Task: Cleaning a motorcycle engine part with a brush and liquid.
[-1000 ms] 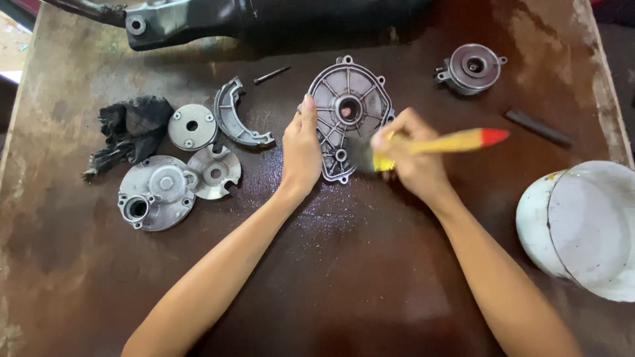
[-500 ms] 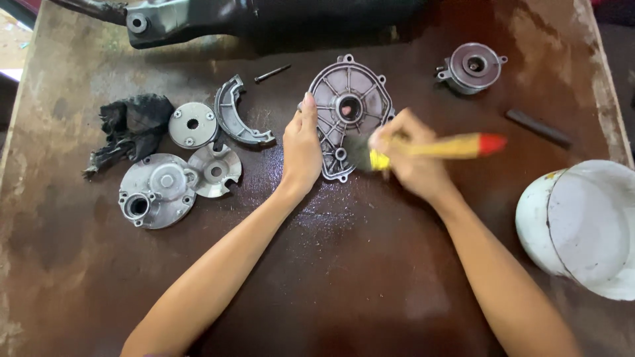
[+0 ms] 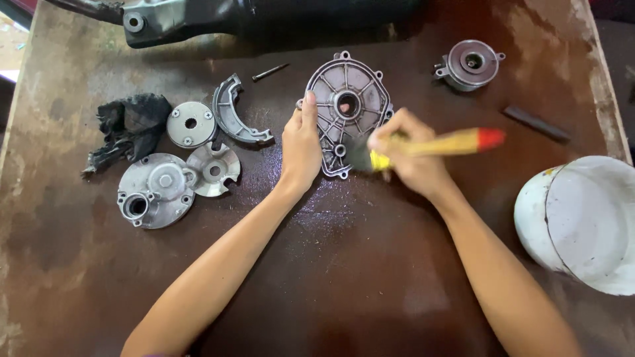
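Head view, right grip (image 3: 410, 162) pinching paintbrush (image 3: 436, 145), left grip (image 3: 301, 149) spread on engine cover (image 3: 347, 106), white bucket (image 3: 582, 221) contents unseen

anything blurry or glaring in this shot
Head view: the paintbrush and right hand are motion-blurred; the left hand and ribbed metal cover are sharp. Wet sheen glints on the table below the cover; the white bucket is bright, cropped at the edge.
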